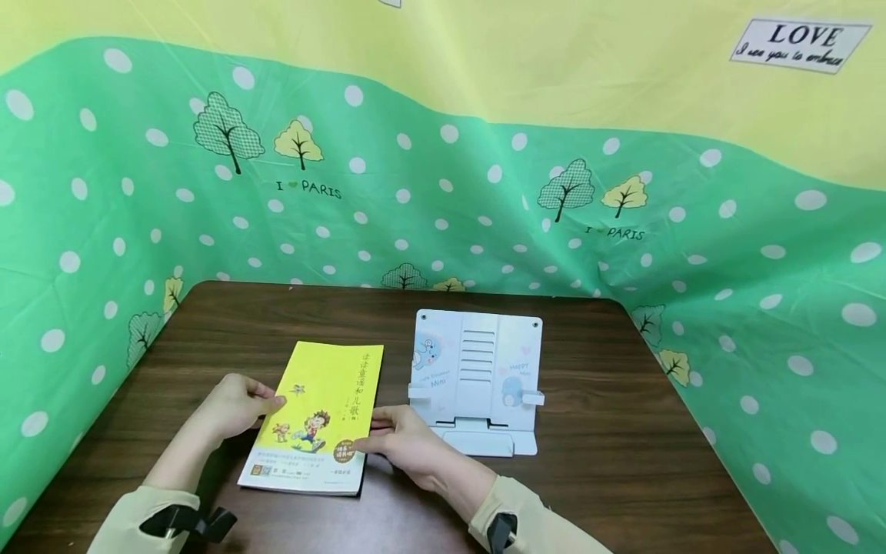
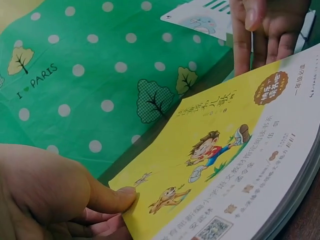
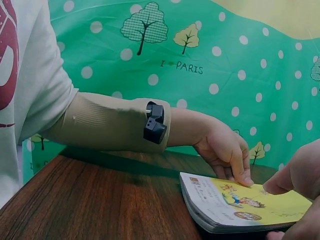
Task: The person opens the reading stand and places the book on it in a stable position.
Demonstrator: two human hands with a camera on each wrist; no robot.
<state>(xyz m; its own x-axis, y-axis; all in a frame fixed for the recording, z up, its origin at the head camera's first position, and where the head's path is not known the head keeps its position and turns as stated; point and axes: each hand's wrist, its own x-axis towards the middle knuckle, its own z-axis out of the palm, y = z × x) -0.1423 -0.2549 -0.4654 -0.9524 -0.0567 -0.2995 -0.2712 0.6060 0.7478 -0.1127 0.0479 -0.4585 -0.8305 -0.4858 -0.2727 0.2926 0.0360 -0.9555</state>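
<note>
A thin yellow paperback book [image 1: 325, 385] with a cartoon child on its cover lies on the brown table, left of centre. My left hand [image 1: 238, 404] pinches its left edge, thumb on the cover; in the left wrist view that thumb [image 2: 117, 199] presses near the cover's edge, with the fingers below. At the right edge my right hand [image 1: 408, 442] holds the book, thumb over the cover and fingers at the side, partly hidden. Just beyond the right hand stands a pale blue book stand [image 1: 477, 369] with slots, side clips and cartoon prints.
The dark wood-grain table [image 1: 623, 462] extends right and left of the book. A green and yellow cloth [image 1: 443, 192] with dots and trees hangs behind it and along both sides. The stand sits close to my right wrist.
</note>
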